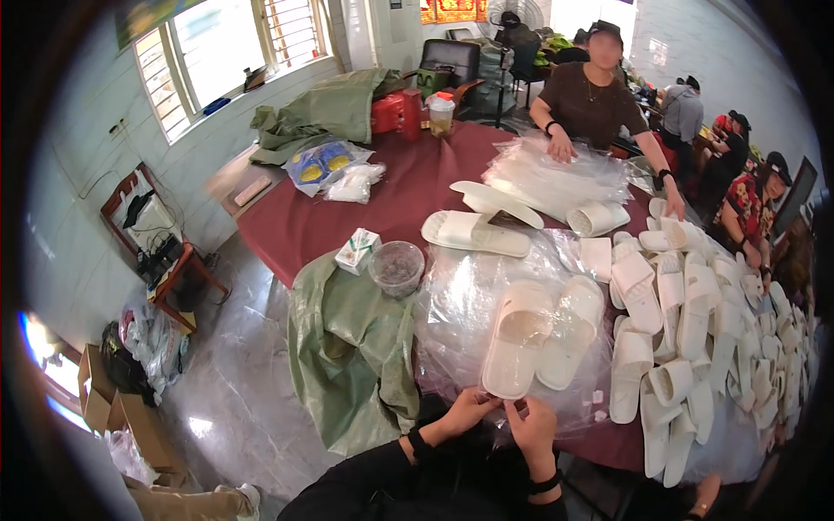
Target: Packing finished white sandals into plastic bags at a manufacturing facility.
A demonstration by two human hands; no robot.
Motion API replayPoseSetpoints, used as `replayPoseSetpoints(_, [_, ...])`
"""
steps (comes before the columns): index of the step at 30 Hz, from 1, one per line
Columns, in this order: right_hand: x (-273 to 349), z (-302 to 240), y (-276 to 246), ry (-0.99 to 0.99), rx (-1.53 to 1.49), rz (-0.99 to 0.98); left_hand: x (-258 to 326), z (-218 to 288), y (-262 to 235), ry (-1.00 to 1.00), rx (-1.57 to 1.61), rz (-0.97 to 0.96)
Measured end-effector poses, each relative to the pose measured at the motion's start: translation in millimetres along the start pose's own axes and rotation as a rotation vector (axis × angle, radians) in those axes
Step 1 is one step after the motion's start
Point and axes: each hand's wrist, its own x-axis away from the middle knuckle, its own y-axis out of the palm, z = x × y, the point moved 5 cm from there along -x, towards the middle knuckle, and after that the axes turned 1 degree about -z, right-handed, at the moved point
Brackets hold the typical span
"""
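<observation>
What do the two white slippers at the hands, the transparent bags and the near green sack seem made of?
White slippers: probably foam or soft plastic, fairly matte, smooth moulded edges. Transparent bags: apparently plastic film, glossy, wrinkled with glints. Near green sack: likely woven plastic, slightly shiny, creased.

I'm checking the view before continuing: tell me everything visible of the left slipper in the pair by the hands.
The left slipper is off-white, with a broad strap across the front and a rounded heel. It looks like smooth moulded plastic or foam. It lies sole down, toe pointing away, amid clear plastic film, beside the right slipper. The left hand and right hand meet at its heel; whether they pinch it or the film is unclear.
</observation>
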Motion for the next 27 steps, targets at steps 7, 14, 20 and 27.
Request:
replayPoseSetpoints(7, [-7.4, 27.3, 5.4, 0.129, 0.463, 0.043, 0.4, -5.7, 0.0, -0.001, 0.006, -0.048])
replayPoseSetpoints(14, [6.2, 28.0, -20.3, 0.006, 0.125, -0.122, -1.5, 3.2, 11.8, 0.115, -0.19, -0.067])
replayPoseSetpoints(20, [26.9, -45.3, -65.9, -0.876, 0.373, 0.214, -7.1, 29.8, 33.4, 0.069, -0.285, -0.18])
replayPoseSetpoints(27, [4.9, -27.5, -44.3, -0.557, 0.613, 0.082, -10.9, 68.3, 50.8, 0.265, -0.435, -0.14])
